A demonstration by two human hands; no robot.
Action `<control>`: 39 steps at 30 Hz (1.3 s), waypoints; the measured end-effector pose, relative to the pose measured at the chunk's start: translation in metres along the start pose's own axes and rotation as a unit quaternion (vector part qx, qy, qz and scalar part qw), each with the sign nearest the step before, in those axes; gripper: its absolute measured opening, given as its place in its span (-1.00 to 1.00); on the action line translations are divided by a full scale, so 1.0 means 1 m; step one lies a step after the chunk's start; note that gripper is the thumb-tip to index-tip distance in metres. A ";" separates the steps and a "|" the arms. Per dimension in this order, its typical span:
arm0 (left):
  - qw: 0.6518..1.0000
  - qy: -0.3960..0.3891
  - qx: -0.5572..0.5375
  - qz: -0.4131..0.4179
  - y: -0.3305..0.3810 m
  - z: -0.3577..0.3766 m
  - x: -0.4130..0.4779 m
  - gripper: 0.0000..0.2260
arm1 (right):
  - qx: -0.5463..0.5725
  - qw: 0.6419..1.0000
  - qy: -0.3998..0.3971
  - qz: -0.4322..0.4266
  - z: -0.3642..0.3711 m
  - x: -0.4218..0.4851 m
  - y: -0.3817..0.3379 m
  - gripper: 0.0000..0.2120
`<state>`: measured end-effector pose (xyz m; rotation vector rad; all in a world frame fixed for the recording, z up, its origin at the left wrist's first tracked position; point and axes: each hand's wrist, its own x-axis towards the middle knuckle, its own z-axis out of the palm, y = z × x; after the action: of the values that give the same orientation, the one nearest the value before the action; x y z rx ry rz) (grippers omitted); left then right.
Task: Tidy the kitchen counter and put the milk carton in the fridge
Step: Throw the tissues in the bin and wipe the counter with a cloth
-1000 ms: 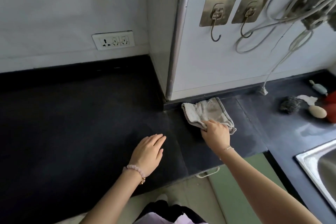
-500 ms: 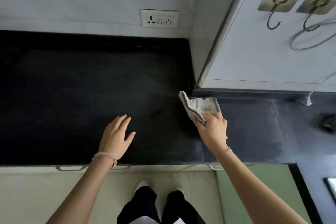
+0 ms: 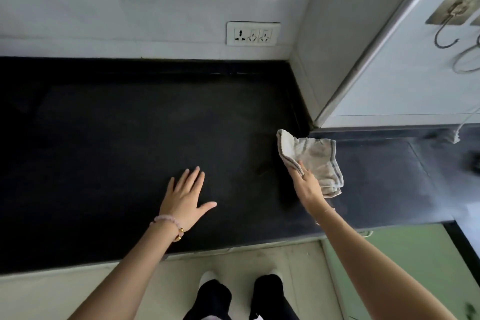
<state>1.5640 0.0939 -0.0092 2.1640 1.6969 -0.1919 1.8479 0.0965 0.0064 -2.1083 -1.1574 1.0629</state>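
My right hand [image 3: 307, 186] grips a grey-white striped cloth [image 3: 311, 156] and holds it lifted off the black kitchen counter [image 3: 117, 150], near the corner where the wall juts out. The cloth hangs folded, with its loose end drooping to the right of my hand. My left hand [image 3: 185, 197] lies flat on the counter with fingers spread, to the left of the cloth. No milk carton or fridge is in view.
A white triple socket [image 3: 253, 33] sits on the back wall. A tiled pillar [image 3: 324, 65] juts out at the right, with metal hooks [image 3: 449, 21] and a cord beyond it. Cabinet fronts [image 3: 415, 267] run below the counter edge, and my feet stand below.
The view has swung left, so the sink and the items at the right have left the frame. My right hand has drawn the cloth leftward and lifted it; my left hand stays flat on the counter.
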 end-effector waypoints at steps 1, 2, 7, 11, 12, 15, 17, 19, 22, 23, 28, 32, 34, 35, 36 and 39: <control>1.000 -0.002 0.005 0.007 -0.002 0.003 0.000 -0.21 | 0.000 1.000 0.000 0.007 0.002 0.001 0.000 -0.46; 1.000 0.001 0.006 0.012 -0.004 0.007 0.000 -0.17 | 0.000 1.000 0.000 0.009 0.004 0.001 -0.003 -0.46; 1.000 0.011 0.014 0.020 -0.009 0.014 0.003 -0.07 | -0.024 1.000 -0.016 -0.006 0.012 0.001 -0.015 -0.48; 1.000 0.017 0.010 0.019 -0.009 0.015 0.003 -0.13 | -0.048 0.998 -0.039 -0.027 0.013 0.006 -0.022 -0.52; 1.000 0.013 0.009 0.017 -0.009 0.014 0.003 -0.17 | -0.053 0.997 -0.048 -0.032 0.014 0.007 -0.025 -0.53; 1.000 0.012 0.008 0.014 -0.007 0.013 0.003 -0.20 | -0.047 0.996 -0.067 -0.041 0.016 0.010 -0.033 -0.52; 1.000 0.008 0.012 0.010 -0.006 0.012 0.003 -0.21 | -0.047 0.995 -0.077 -0.042 0.016 0.012 -0.038 -0.51; 1.000 0.000 0.013 0.007 -0.005 0.010 0.004 -0.23 | -0.058 0.993 -0.087 -0.049 0.015 0.011 -0.039 -0.51; 1.000 -0.004 0.011 0.006 -0.003 0.007 0.003 -0.23 | -0.069 0.991 -0.101 -0.059 0.013 0.004 -0.036 -0.51; 1.000 -0.004 0.007 0.006 -0.003 0.007 0.003 -0.23 | -0.074 0.989 -0.108 -0.069 0.013 -0.001 -0.034 -0.52; 1.000 -0.016 -0.002 -0.003 -0.001 0.004 0.002 -0.23 | -0.059 0.989 -0.127 -0.054 0.010 -0.011 -0.013 -0.70; 0.999 -0.038 -0.018 -0.002 -0.001 -0.001 0.004 -0.22 | -0.016 0.996 -0.083 -0.015 0.002 0.001 -0.016 -0.70; 0.998 -0.053 -0.019 0.001 -0.002 -0.003 0.005 -0.21 | -0.006 0.997 -0.081 -0.009 0.000 0.011 -0.020 -0.72; 0.998 -0.061 -0.018 0.002 -0.003 -0.003 0.005 -0.21 | -0.003 0.997 -0.081 -0.008 -0.001 0.014 -0.024 -0.67; 0.998 -0.068 -0.018 0.003 -0.004 -0.004 0.005 -0.21 | -0.002 0.997 -0.082 -0.010 -0.001 0.016 -0.028 -0.63; 0.998 -0.056 -0.017 0.000 -0.004 -0.002 0.004 -0.20 | -0.003 0.995 -0.095 -0.019 0.001 0.020 -0.035 -0.58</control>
<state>1.5613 0.0991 -0.0100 2.0875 1.6263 -0.2770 1.8376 0.1318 0.0235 -2.0154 -1.2849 1.2664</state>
